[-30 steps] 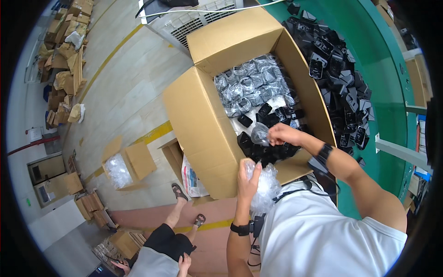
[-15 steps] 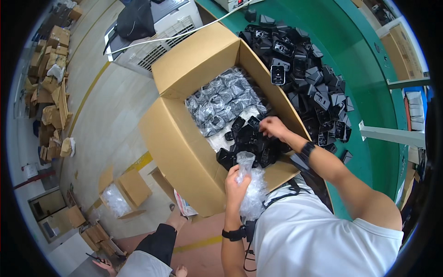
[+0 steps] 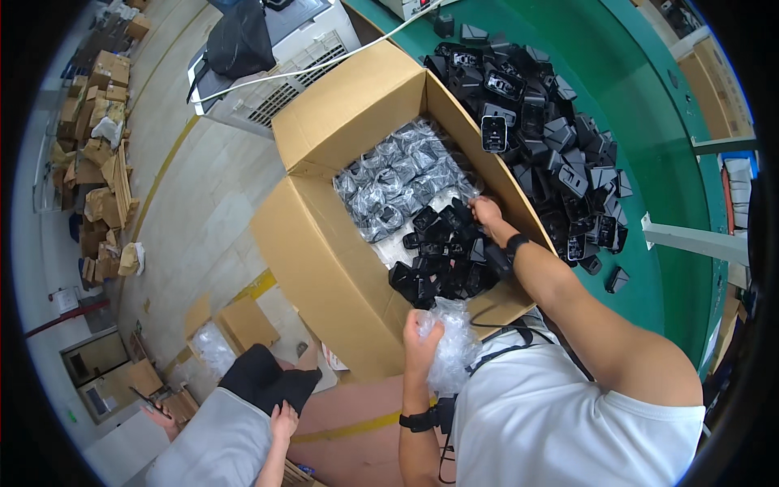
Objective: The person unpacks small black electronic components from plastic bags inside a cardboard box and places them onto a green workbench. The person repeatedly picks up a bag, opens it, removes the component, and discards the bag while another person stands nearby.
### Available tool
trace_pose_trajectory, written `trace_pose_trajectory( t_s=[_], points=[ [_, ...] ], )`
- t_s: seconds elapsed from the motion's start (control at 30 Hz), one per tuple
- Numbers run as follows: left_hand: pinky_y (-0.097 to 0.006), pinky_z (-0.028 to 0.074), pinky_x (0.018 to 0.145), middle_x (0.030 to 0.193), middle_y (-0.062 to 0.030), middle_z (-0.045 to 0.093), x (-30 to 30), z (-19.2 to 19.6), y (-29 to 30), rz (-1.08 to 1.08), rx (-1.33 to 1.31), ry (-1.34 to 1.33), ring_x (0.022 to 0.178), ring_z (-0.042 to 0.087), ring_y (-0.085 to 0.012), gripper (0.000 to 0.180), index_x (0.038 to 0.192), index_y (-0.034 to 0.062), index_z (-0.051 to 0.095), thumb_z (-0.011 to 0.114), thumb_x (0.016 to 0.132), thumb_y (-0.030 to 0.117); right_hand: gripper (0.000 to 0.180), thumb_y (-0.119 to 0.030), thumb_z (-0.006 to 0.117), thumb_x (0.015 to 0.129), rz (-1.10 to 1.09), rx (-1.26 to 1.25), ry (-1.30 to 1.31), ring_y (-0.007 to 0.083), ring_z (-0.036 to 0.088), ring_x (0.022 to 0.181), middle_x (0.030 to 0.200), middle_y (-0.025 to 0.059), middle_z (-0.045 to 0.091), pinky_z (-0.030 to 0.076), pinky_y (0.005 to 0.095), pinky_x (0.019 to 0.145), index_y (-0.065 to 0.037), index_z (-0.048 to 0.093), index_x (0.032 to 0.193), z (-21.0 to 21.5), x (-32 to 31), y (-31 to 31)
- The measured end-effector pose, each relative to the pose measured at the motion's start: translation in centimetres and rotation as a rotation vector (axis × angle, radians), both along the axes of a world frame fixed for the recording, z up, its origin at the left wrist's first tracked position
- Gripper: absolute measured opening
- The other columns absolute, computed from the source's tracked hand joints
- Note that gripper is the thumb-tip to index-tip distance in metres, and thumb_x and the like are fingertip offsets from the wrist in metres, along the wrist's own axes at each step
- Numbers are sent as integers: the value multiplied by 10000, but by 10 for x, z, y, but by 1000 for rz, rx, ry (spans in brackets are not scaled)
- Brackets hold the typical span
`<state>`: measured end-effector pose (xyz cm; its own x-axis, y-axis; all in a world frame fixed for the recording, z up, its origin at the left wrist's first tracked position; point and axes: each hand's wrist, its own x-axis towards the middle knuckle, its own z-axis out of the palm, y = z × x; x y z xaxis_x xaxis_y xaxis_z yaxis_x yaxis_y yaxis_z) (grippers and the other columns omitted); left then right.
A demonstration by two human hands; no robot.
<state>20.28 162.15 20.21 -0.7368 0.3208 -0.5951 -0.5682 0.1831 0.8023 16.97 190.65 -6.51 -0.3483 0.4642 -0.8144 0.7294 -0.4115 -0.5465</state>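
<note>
A bunch of clear plastic bags [image 3: 453,345] is gripped in my left hand [image 3: 420,342], just outside the near edge of a large open cardboard box [image 3: 312,243]. My right hand [image 3: 487,214] reaches inside that box by its right wall. Its fingers are closed on a black plastic housing [image 3: 464,213], partly hidden by the hand. Loose black housings [image 3: 442,272] lie heaped in the near part of the box. Behind them, bagged housings [image 3: 393,178] sit packed in rows.
More black housings [image 3: 560,146] are piled on the green table [image 3: 649,105] at right. A white slatted appliance [image 3: 304,81] with a black bag [image 3: 239,40] stands far left. Another person [image 3: 235,430] is at lower left, by a smaller carton [image 3: 247,325] of clear plastic.
My right hand has shifted to the right wall of the box. The bags in my left hand have dropped lower, away from the loose housings. The other person has moved further into view.
</note>
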Motion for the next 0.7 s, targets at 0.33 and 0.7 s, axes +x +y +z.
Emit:
trace_pose_trajectory(
  t_s=[0.33,0.7],
  points=[
    [-250,331,527,620,58,461,-15,-21,30,-139,-73,16,600,383,-56,331,702,31,573,626,888,299,241,-230,561,866,216,-1093,126,52,254,378,478,-82,322,166,235,378,-114,495,665,229,46,-42],
    [-250,402,593,757,-10,572,-9,-24,13,-157,-157,327,706,490,-73,112,776,-6,614,636,776,104,241,-244,589,822,602,-381,239,101,514,471,573,23,558,347,236,413,-36,645,714,199,23,-45]
  ],
)
